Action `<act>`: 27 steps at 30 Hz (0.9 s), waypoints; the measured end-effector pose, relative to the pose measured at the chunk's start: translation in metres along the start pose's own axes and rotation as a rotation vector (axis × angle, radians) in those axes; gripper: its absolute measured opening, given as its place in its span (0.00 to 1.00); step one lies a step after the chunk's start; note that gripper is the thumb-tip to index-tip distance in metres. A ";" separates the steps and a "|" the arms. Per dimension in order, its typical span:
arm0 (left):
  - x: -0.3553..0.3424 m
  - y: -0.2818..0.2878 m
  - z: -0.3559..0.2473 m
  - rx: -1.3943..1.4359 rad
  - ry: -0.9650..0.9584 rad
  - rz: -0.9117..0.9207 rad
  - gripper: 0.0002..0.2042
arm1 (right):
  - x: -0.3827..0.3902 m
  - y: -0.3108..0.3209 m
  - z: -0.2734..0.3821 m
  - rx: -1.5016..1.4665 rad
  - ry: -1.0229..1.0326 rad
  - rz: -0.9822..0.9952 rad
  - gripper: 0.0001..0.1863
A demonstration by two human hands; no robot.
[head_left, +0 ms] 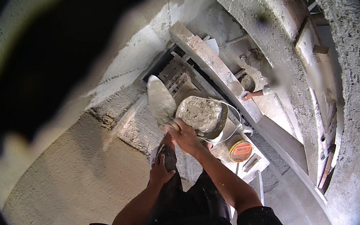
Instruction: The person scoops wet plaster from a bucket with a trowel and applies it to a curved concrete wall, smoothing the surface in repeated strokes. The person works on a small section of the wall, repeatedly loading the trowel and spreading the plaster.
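My right hand (184, 138) is closed round the handle of a trowel (161, 100), whose broad, pale, mortar-smeared blade points up and to the left. Just right of the blade stands a bucket (222, 129) holding grey wet mortar (199, 114), its wire handle tipped over to the right side. My left hand (161, 172) rests on my bent left knee, thumb and fingers apart, with no tool in it.
A round tub with a yellow rim and orange lid (240, 151) sits right of the bucket on a pale board. Beyond runs a long beam (219, 68), gripped by another person's hand (248, 96). Rough plastered wall (70, 162) lies left. A dark blur hides the upper left.
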State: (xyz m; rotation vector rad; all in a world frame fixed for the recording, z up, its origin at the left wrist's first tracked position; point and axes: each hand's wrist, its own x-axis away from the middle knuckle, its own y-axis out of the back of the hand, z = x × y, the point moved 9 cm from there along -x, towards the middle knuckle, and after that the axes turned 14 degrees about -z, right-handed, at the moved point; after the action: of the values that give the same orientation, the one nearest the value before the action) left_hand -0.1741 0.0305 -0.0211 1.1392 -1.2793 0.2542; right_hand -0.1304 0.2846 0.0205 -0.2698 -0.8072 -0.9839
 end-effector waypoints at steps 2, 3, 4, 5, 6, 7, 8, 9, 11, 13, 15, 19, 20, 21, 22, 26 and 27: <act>-0.006 -0.009 -0.009 -0.049 0.003 -0.055 0.51 | 0.013 0.036 -0.114 0.122 -0.169 -0.045 0.21; -0.007 -0.015 -0.011 -0.064 0.015 -0.057 0.51 | 0.017 0.059 -0.160 0.344 -0.122 -0.121 0.23; -0.010 -0.022 -0.014 -0.083 0.028 -0.066 0.51 | 0.013 0.083 -0.202 0.675 -0.080 -0.196 0.23; -0.009 -0.027 -0.017 -0.115 0.032 -0.092 0.49 | 0.008 0.101 -0.246 0.802 -0.142 -0.210 0.24; -0.008 -0.032 -0.019 -0.105 0.032 -0.112 0.48 | 0.005 0.120 -0.288 0.934 -0.243 -0.216 0.25; -0.006 -0.037 -0.021 -0.104 0.031 -0.135 0.48 | -0.006 0.133 -0.318 1.001 -0.266 -0.188 0.26; -0.004 -0.041 -0.022 -0.118 0.039 -0.147 0.47 | -0.017 0.147 -0.340 1.052 -0.287 -0.214 0.28; -0.003 -0.046 -0.023 -0.106 0.052 -0.155 0.46 | -0.034 0.154 -0.350 1.039 -0.234 -0.221 0.27; 0.003 -0.056 -0.026 -0.077 0.056 -0.165 0.46 | -0.074 0.162 -0.351 0.997 -0.132 -0.305 0.26; -0.001 -0.063 -0.027 -0.057 0.049 -0.184 0.46 | -0.125 0.152 -0.341 0.999 -0.078 -0.329 0.27; 0.002 -0.073 -0.025 -0.045 0.054 -0.172 0.46 | -0.170 0.121 -0.329 1.069 -0.045 -0.295 0.24; 0.002 -0.084 -0.024 0.010 0.040 -0.208 0.46 | -0.194 0.031 -0.316 1.510 0.186 -0.096 0.20; 0.002 -0.085 -0.025 0.017 0.040 -0.214 0.46 | -0.186 0.026 -0.315 1.515 0.165 -0.087 0.20; 0.001 -0.083 -0.028 0.019 0.032 -0.240 0.46 | -0.177 0.023 -0.311 1.474 0.216 -0.104 0.20; 0.002 -0.084 -0.030 0.021 0.041 -0.224 0.46 | -0.167 0.028 -0.310 1.451 0.215 -0.079 0.21; 0.002 -0.077 -0.038 -0.011 0.049 -0.220 0.45 | -0.149 0.066 -0.293 1.491 0.260 0.106 0.19; 0.001 -0.078 -0.037 -0.036 0.063 -0.207 0.45 | -0.155 0.081 -0.277 1.472 0.249 -0.062 0.19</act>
State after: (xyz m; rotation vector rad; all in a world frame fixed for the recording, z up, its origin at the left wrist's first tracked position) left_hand -0.0954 0.0223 -0.0562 1.2141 -1.0973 0.1114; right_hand 0.0243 0.2770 -0.2691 1.1211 -1.1049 -0.2702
